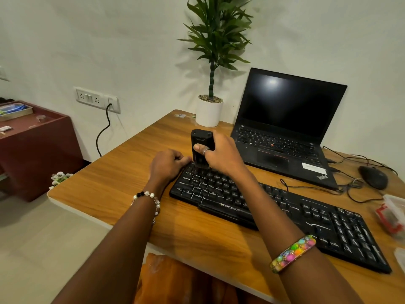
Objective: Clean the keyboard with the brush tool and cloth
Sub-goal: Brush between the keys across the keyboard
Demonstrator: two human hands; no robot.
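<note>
At frame centre, the right hand (pixel 221 152) grips an upright black brush tool (pixel 202 148) on the far-left corner of the black keyboard (pixel 285 213), whose edge the left hand (pixel 168 164), fingers curled, holds on the wooden desk (pixel 122 178).

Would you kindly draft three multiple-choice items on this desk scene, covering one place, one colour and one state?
1. Where does the brush tool touch the keyboard?
A. far-left corner
B. number pad
C. spacebar

2. What colour is the plant pot?
A. red
B. white
C. black

3. What state is the laptop in?
A. closed
B. open, screen lit
C. open, screen dark

Answers: 1 A, the right hand holds the tool upright on the far-left keys, beside the left hand. 2 B, the pot is plain white. 3 C, the lid stands up and the screen is black.
</note>
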